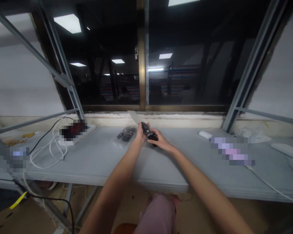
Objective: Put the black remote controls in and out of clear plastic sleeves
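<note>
Both my hands hold a black remote control [150, 134] with light buttons, slanted above the grey table. My left hand [141, 132] grips its upper end and left side, fingers closed. Wrapped around its lower right end is my right hand [160, 141]. A thin see-through strip [134, 117], perhaps the flap of a plastic bag, sticks out past the far end of the remote. Just left of my left hand, more black remote controls [125, 135] lie on the table in clear plastic; their exact number is hard to make out.
The grey table [88, 165] runs below a dark window [107, 65]. At left sit a power strip [90, 129] and looped white cables [47, 165]. A white charger [205, 135] and cable [271, 185] lie at right. Metal frame posts [251, 71] rise on both sides.
</note>
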`<state>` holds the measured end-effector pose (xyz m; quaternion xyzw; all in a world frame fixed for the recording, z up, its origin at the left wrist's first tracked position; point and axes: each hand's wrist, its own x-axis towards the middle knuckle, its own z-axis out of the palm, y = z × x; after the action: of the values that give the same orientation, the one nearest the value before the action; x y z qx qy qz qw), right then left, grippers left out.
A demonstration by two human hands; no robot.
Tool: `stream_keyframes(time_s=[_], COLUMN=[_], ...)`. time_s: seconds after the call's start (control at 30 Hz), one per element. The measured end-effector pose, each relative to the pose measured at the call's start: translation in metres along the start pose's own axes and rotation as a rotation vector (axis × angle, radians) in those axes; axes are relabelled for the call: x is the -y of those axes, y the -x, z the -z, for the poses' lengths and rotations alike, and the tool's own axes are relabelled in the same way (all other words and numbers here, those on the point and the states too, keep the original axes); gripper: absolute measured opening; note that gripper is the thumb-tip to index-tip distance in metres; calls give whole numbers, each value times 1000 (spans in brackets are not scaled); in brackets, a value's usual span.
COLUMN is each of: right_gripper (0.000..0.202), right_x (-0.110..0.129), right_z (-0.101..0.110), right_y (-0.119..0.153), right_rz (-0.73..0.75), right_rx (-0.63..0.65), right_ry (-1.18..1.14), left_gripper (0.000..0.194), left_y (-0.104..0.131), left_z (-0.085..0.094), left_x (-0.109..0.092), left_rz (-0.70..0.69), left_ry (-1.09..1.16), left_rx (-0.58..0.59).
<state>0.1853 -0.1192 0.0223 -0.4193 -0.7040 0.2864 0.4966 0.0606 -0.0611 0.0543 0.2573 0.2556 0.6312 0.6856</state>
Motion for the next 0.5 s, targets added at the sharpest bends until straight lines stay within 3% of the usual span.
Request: stream_keyframes(time_s=[0.1, 0.2, 0.27, 0.4, 0.5], right_gripper=[100, 100, 96, 87, 71], right_x=[8, 12, 9, -5, -11], right_z=[5, 11, 12, 10, 12], right_y=[4, 5, 2, -7, -12], right_rz=[18, 4, -10, 59, 78], right_rx=[223, 382, 333, 12, -127], right_ry=[-212, -336, -315, -150, -97], left_gripper=[49, 53, 56, 57, 51], left_y=[0, -3, -4, -1, 1], left_z=[0, 4, 6, 5, 0], left_x=[0, -5, -8, 0, 10], left_rz=[-20, -7, 35, 156, 215], left_ry=[21, 38, 10, -105, -177], left_rx=[-31, -65, -14, 197, 319])
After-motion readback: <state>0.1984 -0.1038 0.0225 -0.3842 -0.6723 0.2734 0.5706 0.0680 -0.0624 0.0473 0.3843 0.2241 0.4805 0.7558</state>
